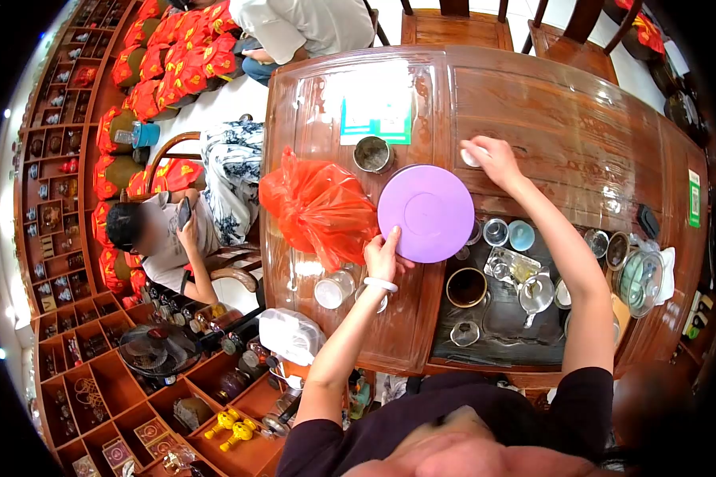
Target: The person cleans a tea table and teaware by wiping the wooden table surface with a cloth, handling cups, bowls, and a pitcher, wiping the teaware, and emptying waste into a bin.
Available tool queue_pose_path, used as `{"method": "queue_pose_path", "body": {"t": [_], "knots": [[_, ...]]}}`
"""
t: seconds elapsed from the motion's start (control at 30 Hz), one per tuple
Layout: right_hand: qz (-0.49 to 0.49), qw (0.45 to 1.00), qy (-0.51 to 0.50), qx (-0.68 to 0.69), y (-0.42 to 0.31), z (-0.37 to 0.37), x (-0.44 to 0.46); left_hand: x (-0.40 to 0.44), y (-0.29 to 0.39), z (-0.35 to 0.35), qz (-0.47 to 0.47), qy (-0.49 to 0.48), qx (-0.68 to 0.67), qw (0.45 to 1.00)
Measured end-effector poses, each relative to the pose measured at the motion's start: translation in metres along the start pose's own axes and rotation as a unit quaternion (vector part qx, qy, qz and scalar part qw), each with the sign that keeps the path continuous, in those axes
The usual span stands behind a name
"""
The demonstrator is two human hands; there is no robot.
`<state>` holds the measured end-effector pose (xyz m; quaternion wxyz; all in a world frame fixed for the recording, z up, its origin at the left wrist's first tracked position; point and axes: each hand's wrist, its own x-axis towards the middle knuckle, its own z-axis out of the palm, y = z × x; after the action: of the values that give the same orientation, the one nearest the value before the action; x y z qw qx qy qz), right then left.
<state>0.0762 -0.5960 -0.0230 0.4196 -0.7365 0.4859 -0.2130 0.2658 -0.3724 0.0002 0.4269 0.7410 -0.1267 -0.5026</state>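
My left hand (385,253), with a white bangle on its wrist, grips the near edge of a flat purple disc (426,213), perhaps a lid or plate. The disc is held over the table and hides what lies under it. To its right, my right hand (495,161) is closed on a small white object (470,154), mostly covered by the fingers. A knotted red plastic bag (318,207) sits left of the disc. Behind the disc stands a dark round pot (372,154), and a clear jar (334,289) is near my left wrist.
On the wooden table (557,119), a dark tea tray (493,342) carries a bowl of dark liquid (466,287), a glass pitcher (536,294) and several cups. A green-edged sign (376,111) lies at the back. A seated person holds a phone (184,213) at left; another sits behind.
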Motion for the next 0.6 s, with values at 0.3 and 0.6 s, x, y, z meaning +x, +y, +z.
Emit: {"method": "queue_pose_path", "body": {"t": [0.3,0.6], "knots": [[-0.242,0.959,0.011,-0.149,0.005,0.035,0.042,-0.029,0.006,-0.001,0.427,0.113,0.378,0.814],[-0.092,0.897,0.188,-0.39,0.109,-0.031,-0.011,-0.006,0.015,0.035,0.412,0.007,0.608,0.679]]}}
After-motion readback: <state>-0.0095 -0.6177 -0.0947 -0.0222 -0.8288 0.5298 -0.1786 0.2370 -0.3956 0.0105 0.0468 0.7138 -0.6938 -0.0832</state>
